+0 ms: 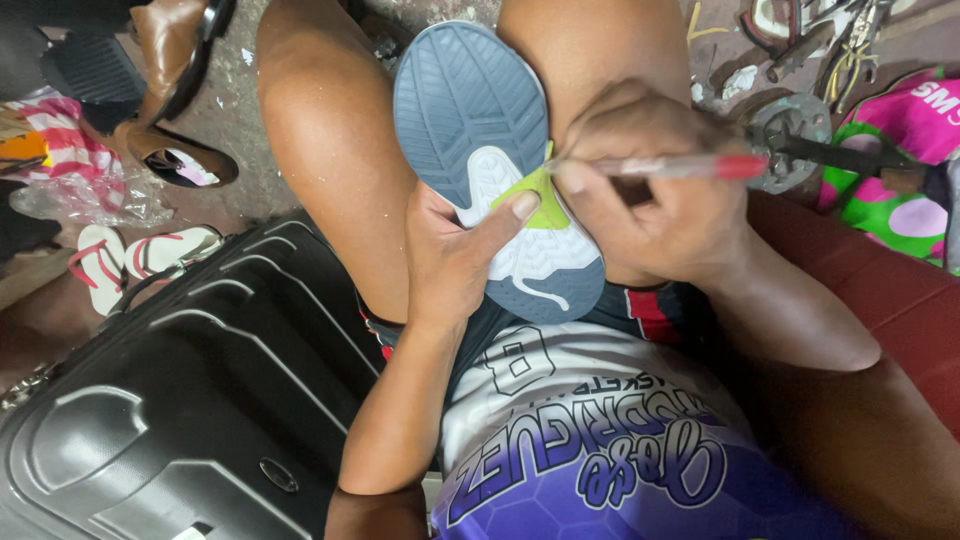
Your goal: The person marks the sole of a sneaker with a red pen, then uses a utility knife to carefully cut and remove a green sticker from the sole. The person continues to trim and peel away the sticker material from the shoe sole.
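Head view: shoe [490, 130] lies sole-up between the knees, on the lap. Left hand [455, 250] clamped around its edge, thumb pressing the white midsole beside the lime-green patch [543, 205]. Right hand [650, 185] closed on a clear pen with a red cap [670, 167], tip at the patch edge. Judgement: keep the thumb firm, the shoe wedged, and trace slowly. Black suitcase [180, 400] lies alongside on the left.

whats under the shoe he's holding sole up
The shoe lies sole up between the person's bare knees, over the lap. The left hand cups it from below, thumb on the sole; the right hand holds a pen to it. The shoe's upper is hidden.
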